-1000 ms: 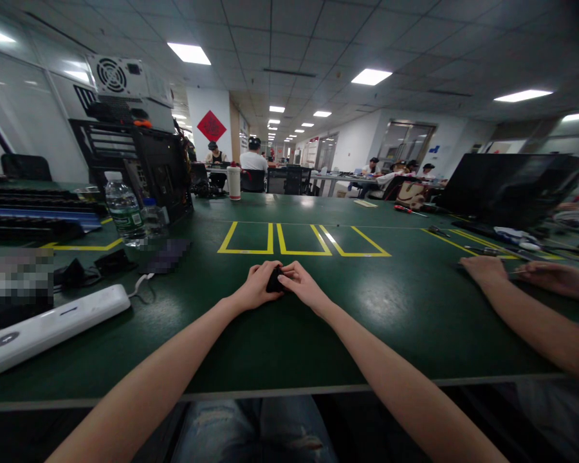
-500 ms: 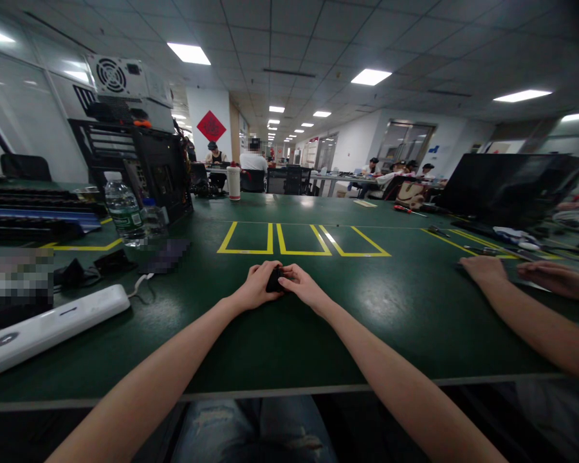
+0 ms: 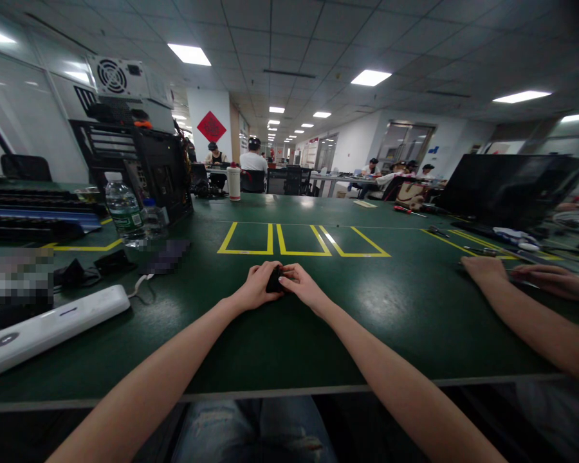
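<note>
Between my two hands is a small black object (image 3: 274,280), mostly covered by fingers, so its kind does not show. My left hand (image 3: 257,287) is wrapped round it from the left. From the right, my right hand (image 3: 300,283) grips it with thumb and fingertips. Both hands are low over the green table (image 3: 251,347), just on the near side of the yellow tape outlines (image 3: 303,253).
On the left are a white power strip (image 3: 58,328), a water bottle (image 3: 123,212) and a black computer case (image 3: 161,170). A white cup (image 3: 234,182) stands farther back. At right, a co-worker's forearm (image 3: 531,308) rests near tools and a black monitor (image 3: 506,183).
My hands and the black object have hardly moved. On the right, the co-worker's farther hand has shifted slightly.
</note>
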Tool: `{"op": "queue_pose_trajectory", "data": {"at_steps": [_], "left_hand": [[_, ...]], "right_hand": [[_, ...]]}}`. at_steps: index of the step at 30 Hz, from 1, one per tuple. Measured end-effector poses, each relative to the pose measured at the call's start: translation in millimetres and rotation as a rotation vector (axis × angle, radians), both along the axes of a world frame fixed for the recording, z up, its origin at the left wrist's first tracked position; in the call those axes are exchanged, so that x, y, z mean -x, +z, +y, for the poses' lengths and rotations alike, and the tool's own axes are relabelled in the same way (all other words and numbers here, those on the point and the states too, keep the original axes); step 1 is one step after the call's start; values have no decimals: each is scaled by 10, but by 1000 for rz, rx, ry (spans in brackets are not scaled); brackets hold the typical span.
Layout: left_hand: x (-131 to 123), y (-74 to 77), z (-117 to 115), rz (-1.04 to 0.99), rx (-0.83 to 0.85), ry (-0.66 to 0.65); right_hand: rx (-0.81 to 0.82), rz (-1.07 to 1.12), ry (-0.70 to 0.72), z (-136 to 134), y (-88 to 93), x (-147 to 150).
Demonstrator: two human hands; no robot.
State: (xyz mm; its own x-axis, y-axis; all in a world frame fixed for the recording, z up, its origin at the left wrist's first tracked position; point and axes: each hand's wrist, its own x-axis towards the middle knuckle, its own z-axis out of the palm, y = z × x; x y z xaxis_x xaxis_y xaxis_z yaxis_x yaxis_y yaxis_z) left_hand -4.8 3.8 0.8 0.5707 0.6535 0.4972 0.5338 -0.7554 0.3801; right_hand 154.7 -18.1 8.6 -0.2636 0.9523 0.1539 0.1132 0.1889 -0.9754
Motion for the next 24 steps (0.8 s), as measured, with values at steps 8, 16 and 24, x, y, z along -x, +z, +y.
{"op": "queue_pose_trajectory", "data": {"at_steps": [8,16,24], "left_hand": [[12,-9,6,5,1,-9],[9,-17,16,5,10,-3],[12,-1,6,2,6,-18]], "right_hand": [[0,-5,54,-57,68,-5],[-65,15,31,-48,50,3],[0,3,15,-4,-8,-9]]}}
